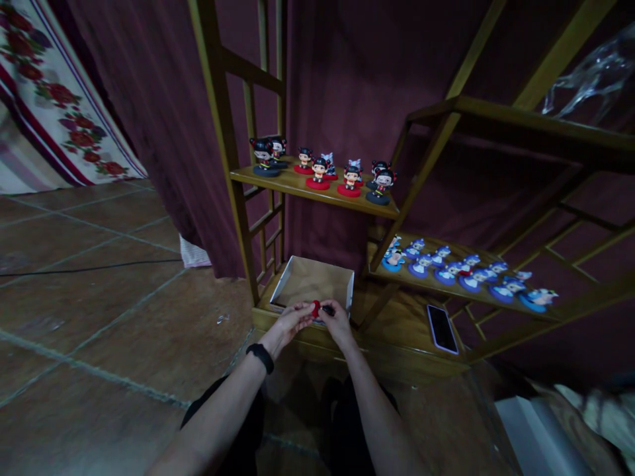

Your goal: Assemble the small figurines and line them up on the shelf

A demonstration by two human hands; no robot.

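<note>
Both of my hands are closed around a small figurine [316, 309] in front of the box. My left hand [296, 317] pinches its red round base, while the fingers of my right hand [338, 321] close on its dark part. Most of the figurine is hidden by my fingers. Just behind them an open white cardboard box [313, 280] with a brown inside rests on the lowest shelf. Above it, several figurines [320, 173] with black hair buns stand on red and dark round bases on the upper wooden shelf [317, 193].
Several blue and white figurines [449, 271] stand in rows on the right shelf. A phone [442, 329] lies on the lowest board below them. Clear plastic wrap [590, 79] sits at upper right. A purple curtain [163, 132] hangs at left, and a white box [540, 436] is at lower right.
</note>
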